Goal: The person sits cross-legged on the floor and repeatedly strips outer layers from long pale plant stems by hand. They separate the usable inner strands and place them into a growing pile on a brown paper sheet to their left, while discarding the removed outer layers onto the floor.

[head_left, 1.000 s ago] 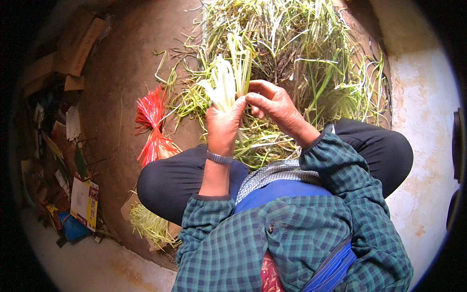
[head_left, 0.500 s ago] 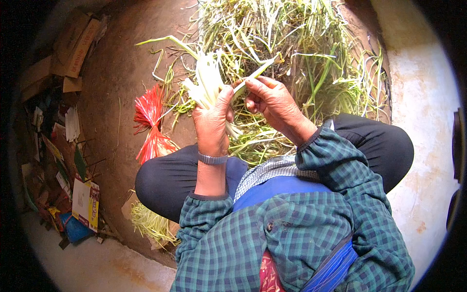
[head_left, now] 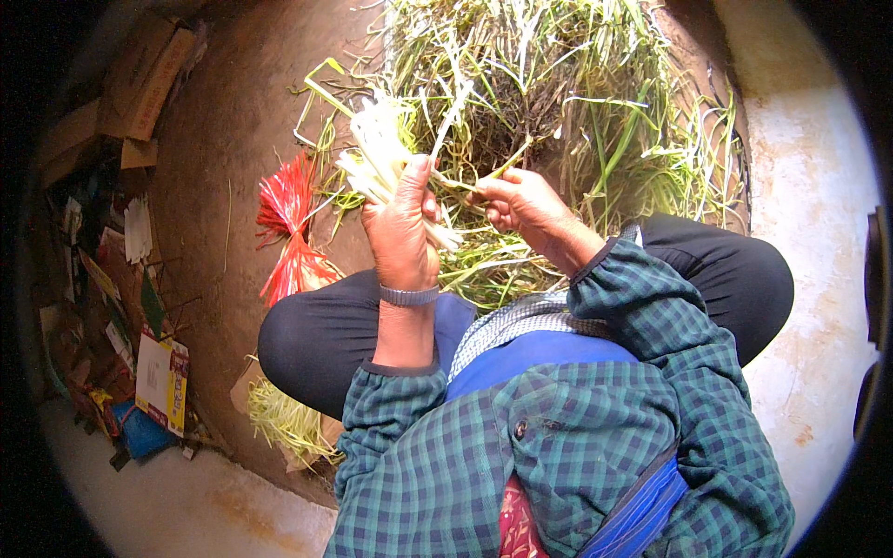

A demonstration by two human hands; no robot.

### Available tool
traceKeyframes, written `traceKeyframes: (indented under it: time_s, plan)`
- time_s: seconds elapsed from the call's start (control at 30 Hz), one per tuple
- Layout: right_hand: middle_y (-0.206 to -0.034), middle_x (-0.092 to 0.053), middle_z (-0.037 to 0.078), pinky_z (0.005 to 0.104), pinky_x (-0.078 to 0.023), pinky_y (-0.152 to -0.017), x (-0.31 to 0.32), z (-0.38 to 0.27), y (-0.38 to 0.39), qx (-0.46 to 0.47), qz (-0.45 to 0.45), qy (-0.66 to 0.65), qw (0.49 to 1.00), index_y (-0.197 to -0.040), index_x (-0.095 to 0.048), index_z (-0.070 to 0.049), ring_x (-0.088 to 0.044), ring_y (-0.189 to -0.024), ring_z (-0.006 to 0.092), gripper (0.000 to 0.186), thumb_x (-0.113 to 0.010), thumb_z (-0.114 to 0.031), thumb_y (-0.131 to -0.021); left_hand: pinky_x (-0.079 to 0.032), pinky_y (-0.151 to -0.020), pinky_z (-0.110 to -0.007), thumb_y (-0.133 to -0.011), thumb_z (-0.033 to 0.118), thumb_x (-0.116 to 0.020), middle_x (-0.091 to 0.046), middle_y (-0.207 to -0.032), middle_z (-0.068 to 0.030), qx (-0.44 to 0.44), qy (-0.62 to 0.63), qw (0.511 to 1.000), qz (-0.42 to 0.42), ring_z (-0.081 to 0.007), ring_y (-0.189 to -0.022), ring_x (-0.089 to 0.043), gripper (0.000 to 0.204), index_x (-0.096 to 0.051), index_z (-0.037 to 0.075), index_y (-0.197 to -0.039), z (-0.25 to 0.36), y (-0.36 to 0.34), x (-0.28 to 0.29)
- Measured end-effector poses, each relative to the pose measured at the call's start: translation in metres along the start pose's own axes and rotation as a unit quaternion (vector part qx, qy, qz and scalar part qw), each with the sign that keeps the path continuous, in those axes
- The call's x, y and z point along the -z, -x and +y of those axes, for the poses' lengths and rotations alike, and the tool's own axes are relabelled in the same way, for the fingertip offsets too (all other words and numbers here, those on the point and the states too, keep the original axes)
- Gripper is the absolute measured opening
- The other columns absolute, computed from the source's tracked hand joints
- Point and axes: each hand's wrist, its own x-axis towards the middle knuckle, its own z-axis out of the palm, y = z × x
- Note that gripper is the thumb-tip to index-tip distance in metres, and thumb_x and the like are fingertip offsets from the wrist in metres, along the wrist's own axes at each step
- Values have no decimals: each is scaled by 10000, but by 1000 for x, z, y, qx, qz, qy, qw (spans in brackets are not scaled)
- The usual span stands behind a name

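Observation:
My left hand (head_left: 402, 232), with a banded watch at its wrist, is closed around a bunch of pale leafy stalks (head_left: 379, 139) that look like blanched chives. The bunch's white part fans out above my thumb, and its cut-looking ends stick out below my fingers. To the right, my right hand (head_left: 532, 206) is closed in a pinch on a thin green leaf (head_left: 507, 166). The leaf's tip points up and right. A large heap of loose green and yellowish stalks (head_left: 605, 112) spreads on the floor beyond both hands.
A tied bundle of red plastic strips (head_left: 296, 232) lies left of my knee. More pale stalks (head_left: 290, 418) lie behind that leg. Cardboard (head_left: 149, 84) and mixed scraps with a blue object (head_left: 144, 432) line the left side. A pale ledge (head_left: 800, 232) runs along the right.
My right hand has moved slightly down and right, and the leaf in it has swung lower. The bunch in my left hand has tilted and shifted a little left.

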Motion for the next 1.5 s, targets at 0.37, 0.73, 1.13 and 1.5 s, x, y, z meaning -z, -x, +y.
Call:
traceKeyframes:
  time_s: [0.37, 0.73, 1.13, 1.5]
  plan:
    - [-907, -683, 182, 416, -518, -774, 45, -9, 2, 138, 96, 682, 712, -1010, -680, -49, -666, -819, 319, 323, -631, -327, -855, -381, -414, -188, -860, 80, -708, -616, -783, -9, -32, 4, 999, 16, -57, -487, -472, 176, -616, 54, -1008, 24, -3, 3]
    - [-821, -625, -9, 183, -457, -540, -35, -32, 26, 192, -137, 57, 970, -1081, -618, -35, -550, -635, 32, 211, -626, -183, -930, -380, -466, -165, -880, 71, -681, -640, -873, -5, 51, 11, 998, -40, -39, -554, -491, 186, -616, 42, -1052, 1, 7, 0]
    - [-776, -634, -7, 202, -425, -535, -38, -22, 23, 159, -5, -57, 986, -966, -658, -33, -526, -566, 52, 205, -638, -228, -907, -376, -459, -185, -907, 90, -648, -614, -796, -16, 46, 26, 998, -46, -49, -544, -459, 109, -587, 56, -991, -15, 6, -1]
    - [-864, -584, 25, 207, -476, -617, 51, -100, 25, 295, 128, -216, 922, -1027, -652, -42, -550, -729, 101, 195, -638, -195, -907, -374, -403, -193, -898, 83, -659, -602, -785, -21, 24, 58, 996, 63, -47, -480, -435, 139, -592, 71, -1019, -16, -18, 30]
